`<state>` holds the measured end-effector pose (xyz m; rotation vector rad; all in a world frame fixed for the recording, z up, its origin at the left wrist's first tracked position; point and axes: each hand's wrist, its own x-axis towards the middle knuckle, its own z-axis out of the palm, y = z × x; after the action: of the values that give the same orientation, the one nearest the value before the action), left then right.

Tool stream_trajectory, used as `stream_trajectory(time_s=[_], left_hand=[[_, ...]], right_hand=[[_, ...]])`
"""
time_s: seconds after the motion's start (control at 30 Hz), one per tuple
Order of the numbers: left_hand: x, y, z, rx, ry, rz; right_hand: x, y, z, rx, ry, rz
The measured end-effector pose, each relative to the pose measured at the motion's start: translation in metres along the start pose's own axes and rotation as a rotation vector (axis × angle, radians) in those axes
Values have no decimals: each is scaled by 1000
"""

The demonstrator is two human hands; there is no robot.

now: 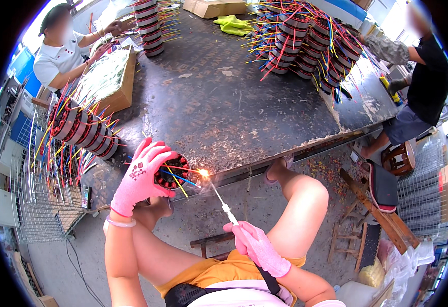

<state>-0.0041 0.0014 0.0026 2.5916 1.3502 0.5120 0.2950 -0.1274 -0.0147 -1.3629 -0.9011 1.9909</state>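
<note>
My left hand (143,176), in a pink glove, is closed around the side of a round motor stator (164,178) at the table's near edge. Red, blue and yellow wires stick out of the stator toward the right. My right hand (261,249), also pink-gloved, grips a thin wand with a white handle (228,211) that slants up and left. At its tip a bright orange spark (203,173) glows against the end of the red wire, with a little smoke around it. The glare hides the exact contact point.
Stacked stators with loose wires (83,128) lean at the left; more stacks (290,38) stand at the far right. A cardboard box (124,87) sits near a person in white. Another person in black is at the right. Wooden stools and a plank (382,215) lie right.
</note>
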Motion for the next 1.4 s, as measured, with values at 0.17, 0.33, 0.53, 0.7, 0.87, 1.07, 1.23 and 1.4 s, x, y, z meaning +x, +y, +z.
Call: stream_trajectory(time_s=[0.17,0.33,0.53,0.7,0.87,1.07,1.23,1.4], left_hand=[[0,0,0,0,-6,3],[-2,-2,3,-19,5,-9],[-2,-3,2,-24,-26,-18],[0,-1,1,-17,-26,-12],[1,-1,2,-13,-29,-9],[0,-1,1,-12,-33,-12],[2,-1,0,-11,-51,-10],[2,0,0,-10,-48,-27]], right_hand=[[-1,-1,-2,5,3,14],[2,7,-4,52,-12,7],[2,3,-1,14,-5,10],[2,6,-5,41,-3,7],[5,16,-7,51,-15,-38],[2,6,-3,61,-20,-12],[-2,0,-5,50,-10,39],[2,10,-7,33,-18,9]])
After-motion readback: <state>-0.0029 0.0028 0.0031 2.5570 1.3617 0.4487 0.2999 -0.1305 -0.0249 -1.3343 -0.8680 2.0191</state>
